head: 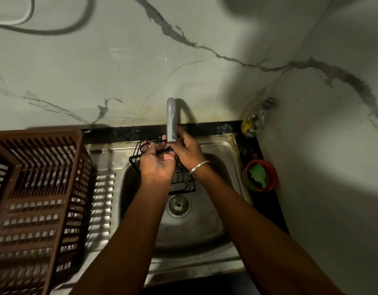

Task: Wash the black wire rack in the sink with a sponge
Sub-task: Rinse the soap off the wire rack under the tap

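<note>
I hold the black wire rack (181,182) tilted over the steel sink (225,145), just under the grey tap spout (171,122). My left hand (158,165) grips the rack's left part, palm turned up, fingers curled round its wires. On the rack's far edge, right below the spout, my right hand (189,151) has its fingers curled; a metal bangle circles that wrist. The green sponge (258,173) lies in an orange bowl (272,174) on the counter right of the sink, in neither hand. Whether water runs is hard to tell.
A brown plastic dish basket (35,188) stands on the drainboard at the left. The sink drain (179,204) lies below the rack. A clear bottle (256,120) stands in the back right corner against the marble wall.
</note>
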